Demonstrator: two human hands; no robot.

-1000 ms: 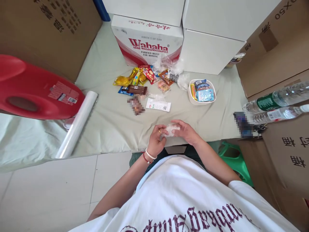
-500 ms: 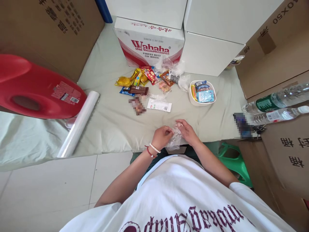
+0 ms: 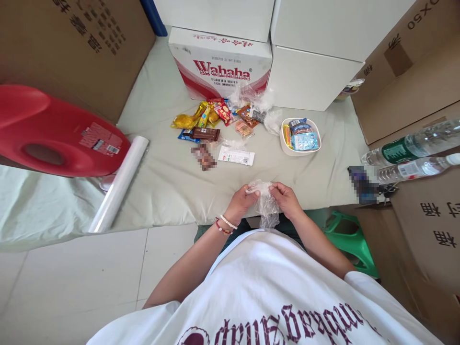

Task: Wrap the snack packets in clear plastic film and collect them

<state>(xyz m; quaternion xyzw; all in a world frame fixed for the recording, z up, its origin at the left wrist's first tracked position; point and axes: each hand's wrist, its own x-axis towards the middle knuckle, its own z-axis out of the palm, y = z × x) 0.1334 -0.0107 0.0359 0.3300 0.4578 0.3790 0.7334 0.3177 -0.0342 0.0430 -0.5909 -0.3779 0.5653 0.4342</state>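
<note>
Between my hands hangs a crumpled clear plastic bag (image 3: 268,207), its upper edge stretched between them. My left hand (image 3: 241,202) pinches the bag's left side, with beaded bracelets on the wrist. On the other side, my right hand (image 3: 285,197) grips it between thumb and fingers. Both hands are at the near edge of the cloth-covered surface (image 3: 172,191). Beyond them lies a white snack packet (image 3: 236,156). A white bowl (image 3: 301,152) with several wrapped snacks inside stands farther off to the right.
Assorted wrapped snacks (image 3: 205,133) and crumpled plastic (image 3: 271,120) lie before a Wahaha carton (image 3: 223,67). At left are a red jug (image 3: 64,134) and a white film roll (image 3: 118,184). Bottles (image 3: 409,148) lie at right, above a green stool (image 3: 352,239).
My hands have drawn the bag's upper edge out between them, and its lower part now hangs down. The right hand has turned into a pinch. The snacks and bowl stay put.
</note>
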